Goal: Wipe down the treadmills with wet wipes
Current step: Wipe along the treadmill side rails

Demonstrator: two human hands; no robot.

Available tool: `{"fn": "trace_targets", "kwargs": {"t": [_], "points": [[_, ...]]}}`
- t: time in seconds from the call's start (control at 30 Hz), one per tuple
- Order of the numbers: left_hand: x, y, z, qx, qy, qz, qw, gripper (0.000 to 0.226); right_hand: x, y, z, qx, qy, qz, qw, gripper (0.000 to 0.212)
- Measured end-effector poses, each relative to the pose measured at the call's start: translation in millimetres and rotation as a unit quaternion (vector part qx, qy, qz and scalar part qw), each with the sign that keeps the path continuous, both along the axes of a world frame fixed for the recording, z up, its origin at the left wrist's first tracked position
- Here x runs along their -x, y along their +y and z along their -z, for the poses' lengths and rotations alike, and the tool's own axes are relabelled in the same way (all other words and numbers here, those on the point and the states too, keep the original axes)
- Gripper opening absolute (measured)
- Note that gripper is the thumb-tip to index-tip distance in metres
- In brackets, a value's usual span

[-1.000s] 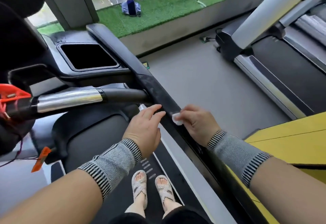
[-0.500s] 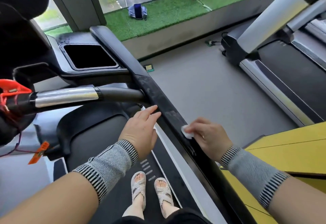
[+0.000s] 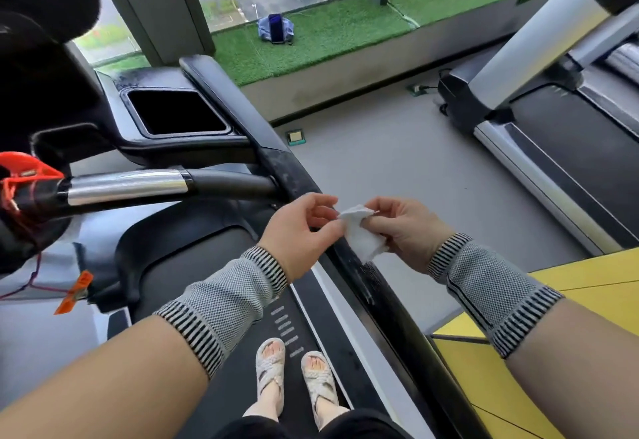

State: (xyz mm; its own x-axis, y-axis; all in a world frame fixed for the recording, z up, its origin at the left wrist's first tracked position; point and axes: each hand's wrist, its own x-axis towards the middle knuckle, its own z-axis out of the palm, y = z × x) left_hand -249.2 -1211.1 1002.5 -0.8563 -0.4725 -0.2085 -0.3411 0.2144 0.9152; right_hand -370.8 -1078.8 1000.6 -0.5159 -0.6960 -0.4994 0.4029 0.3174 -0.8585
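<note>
White wet wipe [image 3: 361, 234] pinched by fingers of both left hand [image 3: 299, 231] and right hand [image 3: 406, 231] above black treadmill handrail [image 3: 276, 158]; grey floor [image 3: 397, 169] right of handrail, green turf ledge [image 3: 328, 34] beyond it

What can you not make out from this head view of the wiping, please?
- Treadmill console: cut off by the left edge, head view.
- Wet wipe: its underside is hidden; dirtiness unclear.
- Right hand: the wipe covers some fingers.
- Cup holder: too dark inside.
</note>
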Motion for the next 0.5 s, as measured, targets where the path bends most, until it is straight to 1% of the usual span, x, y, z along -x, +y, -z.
{"fn": "trace_targets", "kwargs": {"t": [0.03, 0.07, 0.1, 0.13, 0.17, 0.2, 0.23, 0.3, 0.33, 0.37, 0.4, 0.43, 0.5], "points": [[2.1, 1.2, -2.2, -0.01, -0.005, 0.006, 1.0, 0.016, -0.1, -1.2, -0.9, 0.004, 0.018, -0.007, 1.0, 0.019], [3.1, 1.4, -3.9, -0.003, -0.013, 0.004, 1.0, 0.008, 1.0, -1.6, -0.4, 0.005, 0.054, -0.01, 0.998, 0.018], [3.3, 0.6, -4.9, 0.007, -0.023, -0.005, 1.0, 0.006, 2.3, -1.7, -0.2, -0.003, 0.111, -0.014, 0.994, 0.018], [3.5, -0.8, -3.7, 0.014, -0.034, -0.018, 0.999, 0.009, 3.5, -1.3, 0.2, -0.024, 0.185, -0.017, 0.982, 0.02], [3.7, -1.7, -2.1, 0.014, -0.046, -0.032, 0.998, 0.012, 4.1, -0.1, 0.9, -0.053, 0.273, -0.021, 0.96, 0.022], [3.8, -2.1, -0.3, 0.014, -0.06, -0.045, 0.997, 0.014, 3.6, 1.3, 2.7, -0.082, 0.368, -0.031, 0.926, 0.023], [3.9, -1.5, 1.1, 0.019, -0.071, -0.057, 0.996, 0.015, 0.8, 2.1, 3.4, -0.1, 0.459, -0.045, 0.882, 0.021], [3.6, -0.3, 7.4, 0.039, -0.09, -0.075, 0.992, 0.015, -6.8, 3.4, 7.0, -0.088, 0.593, -0.066, 0.797, 0.012], [2.5, 0.0, 10.9, 0.056, -0.101, -0.079, 0.99, 0.015, -10.2, 3.1, 11.5, -0.072, 0.632, -0.081, 0.768, 0.007], [0.6, -0.1, 14.7, 0.072, -0.114, -0.08, 0.988, 0.015, -13.9, 2.4, 16.7, -0.061, 0.653, -0.097, 0.749, 0.009], [-1.7, -0.3, 18.1, 0.084, -0.124, -0.077, 0.986, 0.014, -17.6, 1.8, 24.0, -0.055, 0.661, -0.111, 0.74, 0.016], [-4.2, -1.0, 21.6, 0.09, -0.132, -0.07, 0.985, 0.014, -20.7, 1.3, 31.3, -0.053, 0.652, -0.126, 0.746, 0.019], [-9.2, -2.2, 26.0, 0.097, -0.14, -0.058, 0.984, 0.015, -26.6, -2.6, 36.3, -0.051, 0.617, -0.145, 0.772, 0.013]]}}
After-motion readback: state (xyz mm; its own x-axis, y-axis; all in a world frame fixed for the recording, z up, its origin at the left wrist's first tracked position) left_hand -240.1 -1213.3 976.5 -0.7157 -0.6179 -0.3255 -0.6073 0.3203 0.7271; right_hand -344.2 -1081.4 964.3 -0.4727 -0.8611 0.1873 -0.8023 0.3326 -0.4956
